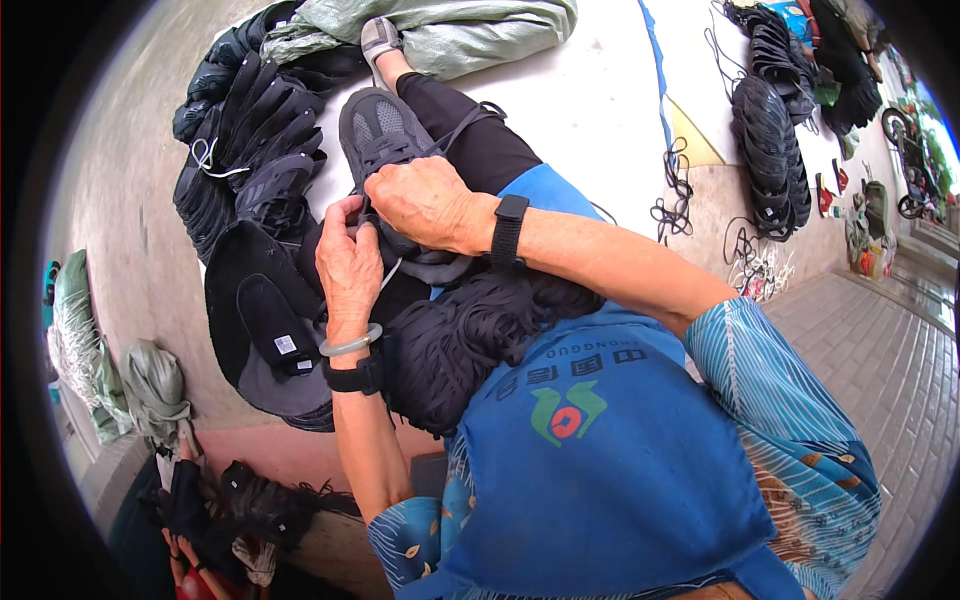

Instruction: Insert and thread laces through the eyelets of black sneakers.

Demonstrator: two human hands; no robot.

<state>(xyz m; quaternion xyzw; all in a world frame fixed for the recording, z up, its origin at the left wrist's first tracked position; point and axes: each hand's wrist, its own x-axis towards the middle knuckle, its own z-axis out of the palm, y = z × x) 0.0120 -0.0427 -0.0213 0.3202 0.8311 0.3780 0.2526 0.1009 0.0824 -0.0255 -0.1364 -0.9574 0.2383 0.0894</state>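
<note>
Across the wearer's chest hangs a blue apron [620,500] with a green-and-red emblem, worn over a patterned blue blouse [780,380]. Just beyond it, a heap of black shoelaces [470,340] fills the lap. Past the heap, a dark grey sneaker [385,125] lies in front of the wearer, toe pointing away, both hands on its laced part. The right hand [425,200], a black strap at its wrist, is curled palm down over the lacing; its fingertips are hidden, so I cannot tell what they grip. A dark lace runs loose beyond it across the black-trousered leg [470,130]. The left hand [348,255], wearing a pale bangle and another black strap, has thumb and fingers bent toward each other at the sneaker's left side; whether they pinch a lace is unclear.

Left of that hand sits a black shoe [270,320], its labelled inside showing. Farther out, dark sneakers [250,150] are stacked beside a pale green woven sack [480,40]. On the right, loose black laces [675,190] lie near a row of dark shoes [770,160], and a motorbike [905,165] stands in the distance.
</note>
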